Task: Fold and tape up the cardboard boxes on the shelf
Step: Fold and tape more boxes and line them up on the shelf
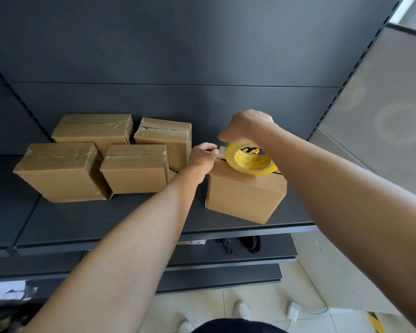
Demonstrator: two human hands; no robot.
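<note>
Four boxes [60, 171] to the left of the left hand are seen closed, with tape strips across their top seams, so most of the work can be judged done. A fifth box [245, 195] is stood directly beneath both hands on the shelf [130, 219]. Its flaps are folded down, but its top seam appears untaped, a dark slit being visible just beside the roll. The tape roll [250, 161] is gripped from above by the right hand [246, 127] and rested on the box top. The free end of the tape [222, 150] is pinched by the left hand [203, 155] at the box's edge, just beside the roll. The strip is judged yet to be drawn across, pressed down and cut.
</note>
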